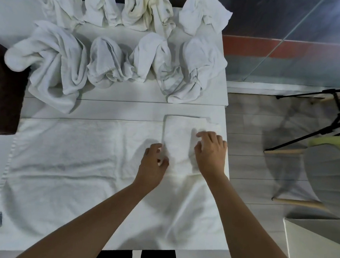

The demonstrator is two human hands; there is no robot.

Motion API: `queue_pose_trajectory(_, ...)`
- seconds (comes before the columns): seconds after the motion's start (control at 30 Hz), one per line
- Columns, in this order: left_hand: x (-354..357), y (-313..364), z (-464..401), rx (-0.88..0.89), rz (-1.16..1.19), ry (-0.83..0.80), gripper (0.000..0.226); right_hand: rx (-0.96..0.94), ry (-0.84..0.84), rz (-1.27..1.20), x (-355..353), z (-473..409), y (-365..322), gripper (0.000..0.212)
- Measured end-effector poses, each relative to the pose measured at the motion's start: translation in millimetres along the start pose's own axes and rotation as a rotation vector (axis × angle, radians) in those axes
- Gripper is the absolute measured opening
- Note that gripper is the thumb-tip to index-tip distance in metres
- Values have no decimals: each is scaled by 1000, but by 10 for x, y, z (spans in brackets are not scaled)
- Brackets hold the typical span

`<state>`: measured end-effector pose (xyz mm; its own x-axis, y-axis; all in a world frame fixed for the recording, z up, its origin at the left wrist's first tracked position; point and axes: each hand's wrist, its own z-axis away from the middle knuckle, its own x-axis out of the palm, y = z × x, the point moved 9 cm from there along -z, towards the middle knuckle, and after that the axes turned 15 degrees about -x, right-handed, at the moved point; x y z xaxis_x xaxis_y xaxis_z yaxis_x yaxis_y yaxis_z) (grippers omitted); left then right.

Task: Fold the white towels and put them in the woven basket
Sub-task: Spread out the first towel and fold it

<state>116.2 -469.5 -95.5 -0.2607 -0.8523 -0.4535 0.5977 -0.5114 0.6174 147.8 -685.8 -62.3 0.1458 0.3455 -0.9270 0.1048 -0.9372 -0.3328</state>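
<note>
Table [99, 109] bearing a spread cloth [65, 162]; eight crumpled towels [113, 64] lie far, no basket in view. A partly folded towel [182, 137] lies near-right. Left hand [153, 163] pinches its left edge; right hand [211, 150] presses it with curled fingertips, both forearms reaching forward. Align edges squarely and flatten before the next fold.

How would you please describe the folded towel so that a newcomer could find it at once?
Start at the white table and go to its near right edge. There both hands rest on the folded towel, lying on a spread towel. It alone is a flat rectangle; the others are crumpled.
</note>
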Motion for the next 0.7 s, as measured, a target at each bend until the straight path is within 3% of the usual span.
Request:
queue_pose_trajectory(0.07,34,-168,-92,-282,106,-51,39,7,-71,-66,108,150,-49,26)
queue_pose_trajectory(0.17,153,-217,-133,-412,139,-144,42,46,-161,-122,237,372,-98,38)
queue_pose_trajectory(0.37,141,104,-64,-372,165,-178,24,111,-177,-205,46,187,-86,35)
queue_pose_trajectory(0.5,61,214,-8,-346,101,-148,27,90,-156,-250,-36,189,-105,36)
queue_pose_trajectory(0.7,-572,587,271,-118,54,-37,36,34,0,-358,-491,-127,-409,51)
